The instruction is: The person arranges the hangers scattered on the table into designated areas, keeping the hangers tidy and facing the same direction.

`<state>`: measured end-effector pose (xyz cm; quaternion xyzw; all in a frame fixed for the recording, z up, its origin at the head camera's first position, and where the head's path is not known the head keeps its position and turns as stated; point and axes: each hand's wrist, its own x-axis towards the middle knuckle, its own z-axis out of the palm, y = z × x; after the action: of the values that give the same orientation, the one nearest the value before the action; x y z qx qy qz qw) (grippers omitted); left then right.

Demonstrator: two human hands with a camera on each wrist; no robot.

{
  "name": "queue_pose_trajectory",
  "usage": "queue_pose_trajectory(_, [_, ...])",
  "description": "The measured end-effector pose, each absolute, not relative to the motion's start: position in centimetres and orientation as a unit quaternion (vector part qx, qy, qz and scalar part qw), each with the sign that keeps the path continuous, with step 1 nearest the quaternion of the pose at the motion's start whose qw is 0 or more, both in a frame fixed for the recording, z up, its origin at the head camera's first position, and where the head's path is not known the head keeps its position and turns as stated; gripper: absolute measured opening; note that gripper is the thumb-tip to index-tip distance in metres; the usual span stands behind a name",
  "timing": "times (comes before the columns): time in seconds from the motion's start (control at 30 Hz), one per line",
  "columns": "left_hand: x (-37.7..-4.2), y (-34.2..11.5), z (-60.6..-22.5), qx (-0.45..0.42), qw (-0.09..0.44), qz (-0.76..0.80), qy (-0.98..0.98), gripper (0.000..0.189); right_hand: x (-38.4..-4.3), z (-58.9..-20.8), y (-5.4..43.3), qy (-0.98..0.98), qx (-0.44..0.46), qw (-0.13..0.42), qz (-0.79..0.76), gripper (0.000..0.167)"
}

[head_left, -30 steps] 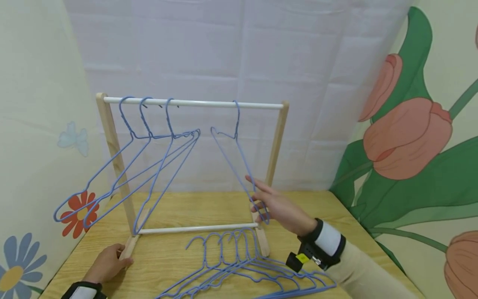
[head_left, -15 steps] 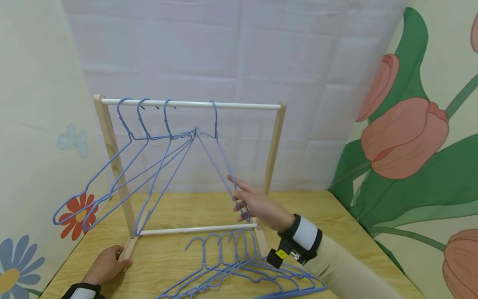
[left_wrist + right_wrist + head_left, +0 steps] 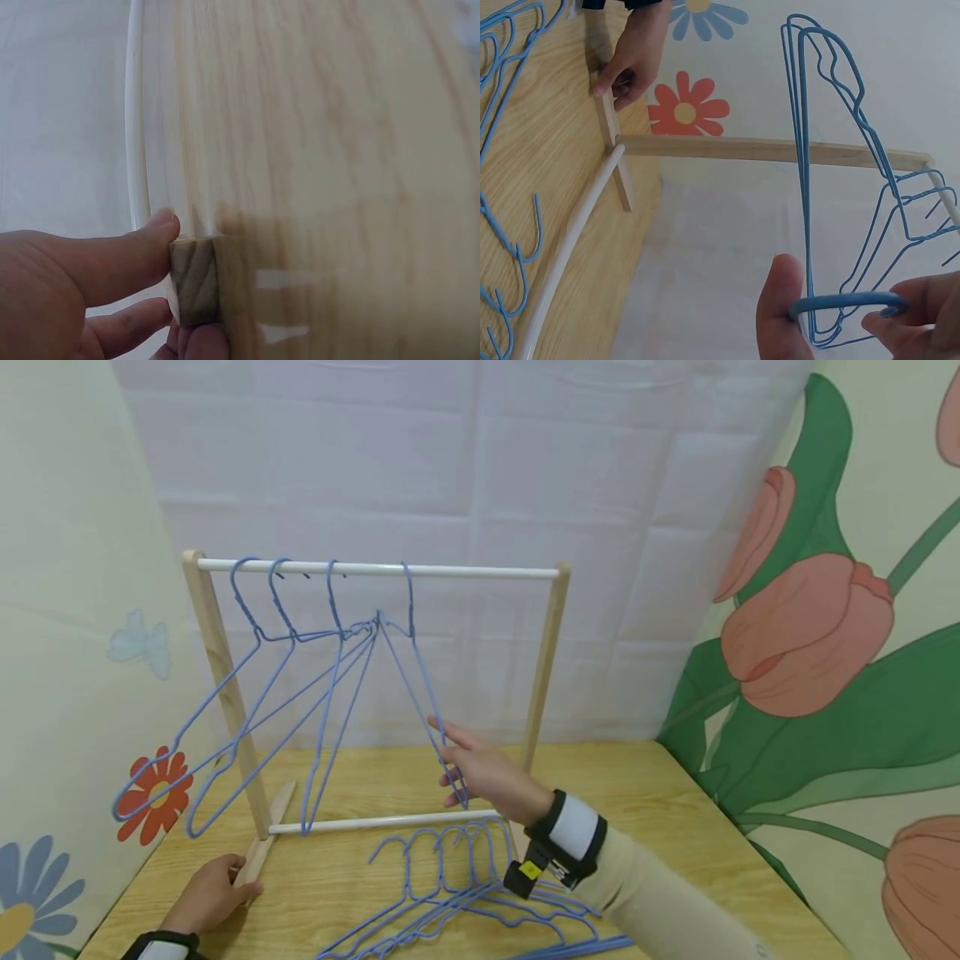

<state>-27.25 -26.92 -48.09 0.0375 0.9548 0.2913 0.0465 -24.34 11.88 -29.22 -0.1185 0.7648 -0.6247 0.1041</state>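
Observation:
A small clothes rack with a white top rail [image 3: 480,572] and wooden posts [image 3: 543,668] stands on the table. My left hand [image 3: 206,893] grips the front end of its left wooden foot [image 3: 195,285], thumb on top and fingers beneath. Three blue wire hangers [image 3: 322,727] hang on the left half of the rail, their far ends bunched together. A fourth blue hanger [image 3: 410,602] hangs by its hook near the rail's middle. My right hand [image 3: 495,781] holds this one's near end [image 3: 844,301] between thumb and fingers.
Several more blue hangers [image 3: 408,864] lie overlapped on the wooden table [image 3: 607,777] in front of the rack, hooks towards it. A white lower bar [image 3: 375,822] joins the rack's feet. A white sheet [image 3: 600,485] hangs behind, and flower-patterned walls flank both sides.
My right hand has moved left, sliding the fourth hanger along the rail towards the other three. The near ends of those three have shifted slightly right. My left hand stays on the foot.

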Motion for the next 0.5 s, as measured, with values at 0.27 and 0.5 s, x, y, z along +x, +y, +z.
queue_pose_trajectory(0.27, [-27.7, -27.2, -48.3, 0.025, 0.063, 0.292, 0.954, 0.056, -24.1, -29.3, 10.6, 0.763, -0.13, 0.104, -0.625, 0.053])
queue_pose_trajectory(0.5, [-27.6, -27.2, -48.3, 0.018, 0.072, 0.29, 0.954, 0.057, -23.8, -29.4, 9.8, 0.764, -0.144, 0.105, -0.621, 0.052])
